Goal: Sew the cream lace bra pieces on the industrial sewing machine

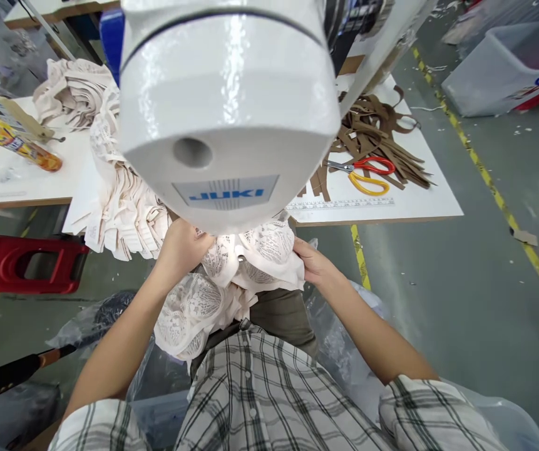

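Our left hand [185,244] and right hand [313,260] grasp the white lace-cupped bra [269,250] at opposite ends, its long axis running sideways between them, by the near edge of the white table [419,203].

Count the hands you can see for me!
2. The left hand is at the left side of the upper bra, just below the machine; the right hand holds its right edge. Some fingers are hidden.
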Demonstrator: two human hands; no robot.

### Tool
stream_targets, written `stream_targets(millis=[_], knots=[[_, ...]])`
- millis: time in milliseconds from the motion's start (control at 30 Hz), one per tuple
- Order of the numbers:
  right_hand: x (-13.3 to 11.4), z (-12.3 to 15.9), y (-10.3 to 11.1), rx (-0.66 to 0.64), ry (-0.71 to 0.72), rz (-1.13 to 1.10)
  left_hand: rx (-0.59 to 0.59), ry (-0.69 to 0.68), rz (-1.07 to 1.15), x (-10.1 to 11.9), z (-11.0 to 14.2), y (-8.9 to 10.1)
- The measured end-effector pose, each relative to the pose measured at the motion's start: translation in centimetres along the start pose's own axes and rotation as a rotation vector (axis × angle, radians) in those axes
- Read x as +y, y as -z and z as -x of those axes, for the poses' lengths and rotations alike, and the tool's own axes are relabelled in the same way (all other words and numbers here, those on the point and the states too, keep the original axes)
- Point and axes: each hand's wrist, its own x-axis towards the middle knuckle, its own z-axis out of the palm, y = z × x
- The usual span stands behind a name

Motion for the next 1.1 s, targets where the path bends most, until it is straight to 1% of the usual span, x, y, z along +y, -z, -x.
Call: stream_targets(millis=[67,133,200,267,333,367,400,433,467,500,533,567,600,633,667,700,733,767,800,867,900,967,1033,1100], knots=[[-0.7,0.2,0.0,0.017,0.018,-0.005,-0.03,0.031,-0.055,-0.4,0.1,0.1],[-1.6,0.6,-0.1,0.042,0.033,-0.022,-0.025,0.042,-0.073,-0.9,0.4,0.3],[-2.6,1.0,-0.1,0.07,0.06,-0.031,0.018,0.027,-0.07,-1.2,1.1,0.6],[-3.5,1.8,-0.2,0.127,0.124,-0.015,0.104,0.004,-0.114,-0.9,2.6,0.8],[-4.2,3.0,-0.5,0.2,0.209,0.022,0.209,-0.086,-0.197,0.2,4.8,0.6],[-4.5,3.8,-0.9,0.22,0.251,0.047,0.244,-0.173,-0.222,1.1,6.0,0.3],[-4.7,4.6,-1.6,0.213,0.292,0.085,0.251,-0.293,-0.22,2.1,7.2,-0.1],[-4.9,5.6,-2.4,0.163,0.329,0.147,0.236,-0.438,-0.194,3.2,8.2,-0.6],[-5.0,6.5,-3.4,0.062,0.357,0.238,0.21,-0.589,-0.166,4.3,9.0,-1.2],[-5.1,7.4,-4.5,-0.079,0.378,0.351,0.179,-0.712,-0.155,5.2,9.5,-1.7],[-5.2,8.1,-5.7,-0.241,0.395,0.471,0.14,-0.787,-0.159,5.9,9.7,-2.2],[-5.2,8.6,-6.9,-0.39,0.409,0.587,0.082,-0.797,-0.174,6.3,9.5,-2.6],[-5.3,8.9,-7.9,-0.497,0.422,0.689,-0.004,-0.735,-0.192,6.3,9.2,-2.7],[-5.3,8.9,-8.7,-0.548,0.431,0.772,-0.106,-0.61,-0.191,6.1,8.6,-2.7],[-5.3,8.6,-9.3,-0.541,0.44,0.835,-0.207,-0.45,-0.158,5.6,8.0,-2.6],[-5.4,8.1,-9.7,-0.488,0.449,0.89,-0.28,-0.292,-0.1,4.9,7.4,-2.4],[-5.5,7.4,-9.8,-0.407,0.458,0.944,-0.305,-0.158,-0.033,4.2,6.7,-2.1],[-5.6,6.6,-9.8,-0.315,0.468,0.997,-0.282,-0.054,0.029,3.4,6.1,-1.9],[-5.7,5.7,-9.7,-0.229,0.479,1.043,-0.219,0.016,0.079,2.7,5.5,-1.7],[-5.9,3.9,-9.6,-0.093,0.484,1.106,-0.055,0.089,0.114,1.6,4.4,-1.7],[-6.0,3.2,-9.6,-0.061,0.461,1.112,0.015,0.116,0.107,1.2,3.9,-1.8],[-6.2,2.1,-9.7,-0.048,0.396,1.072,0.114,0.156,0.091,0.7,3.0,-2.0],[-6.4,1.4,-9.8,-0.049,0.345,1.023,0.146,0.166,0.086,0.5,2.3,-2.3],[-6.5,1.0,-9.9,-0.037,0.334,1.009,0.142,0.152,0.08,0.4,1.7,-2.3]])
